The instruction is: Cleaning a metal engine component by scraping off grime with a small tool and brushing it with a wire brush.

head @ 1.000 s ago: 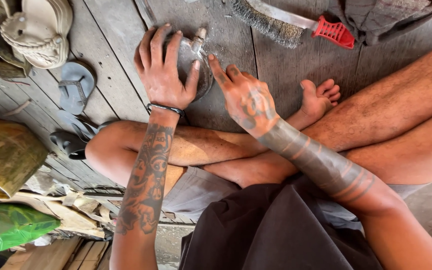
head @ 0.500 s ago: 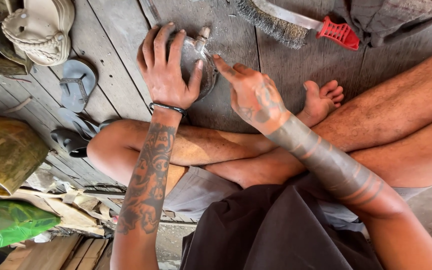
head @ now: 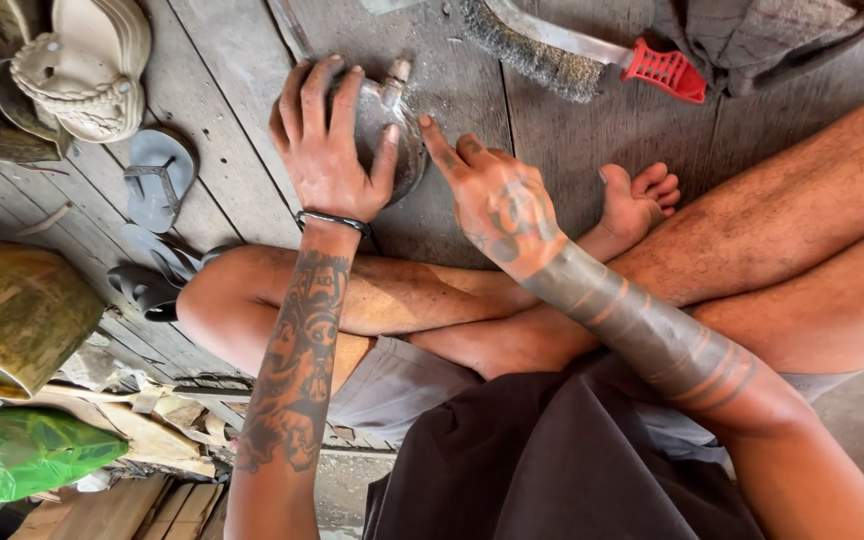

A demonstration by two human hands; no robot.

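Single head cam, looks steeply down, close over crossed legs (head: 512,300) and plank floor (head: 232,80).
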